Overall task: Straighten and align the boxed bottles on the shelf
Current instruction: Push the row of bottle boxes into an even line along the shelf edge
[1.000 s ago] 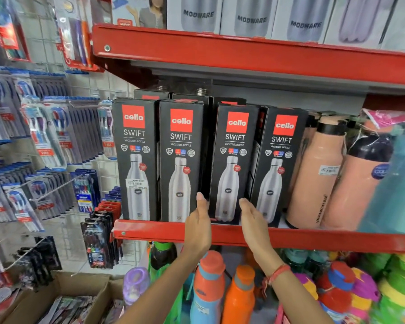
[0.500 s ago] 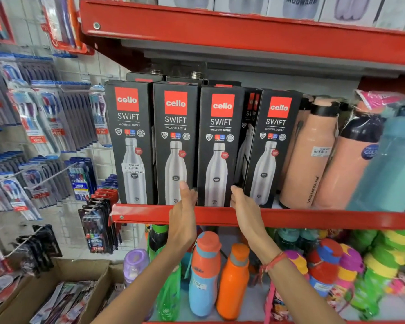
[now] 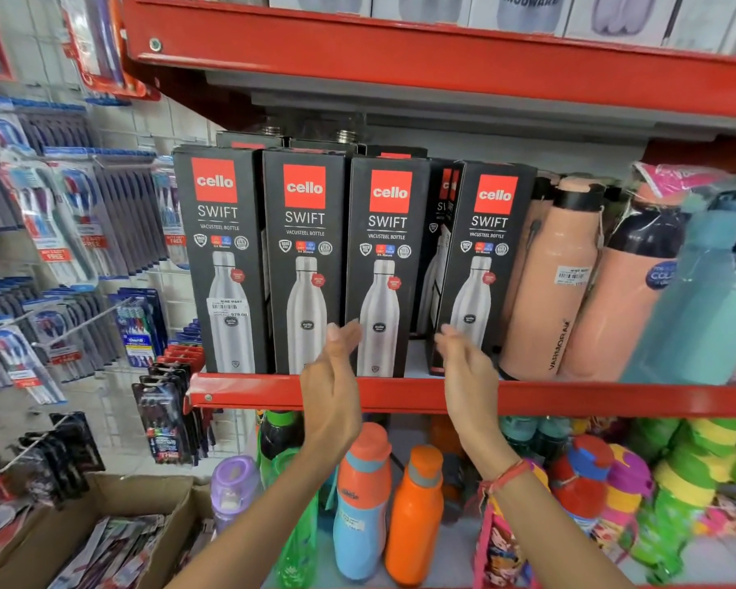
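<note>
Risk sits mostly with the fourth tall black cardboard bottle box [image 3: 483,265], which stands on the red metal shelf ledge [image 3: 570,399] with a gap to its left and leans slightly, its top tipped right toward the peach plastic flask [image 3: 549,282]. A shove low on its base could, I judge, tip it into that flask or swing its foot off the ledge. The three other black boxes [image 3: 304,261] stand upright, side by side and touching, printed fronts facing outward, long axes vertical. The fourth also faces out but is turned a little, showing its left side panel. Both hands hold nothing: the left hand [image 3: 332,388] and right hand [image 3: 468,376] hover open, palms turned inward, flanking the third box's base.
</note>
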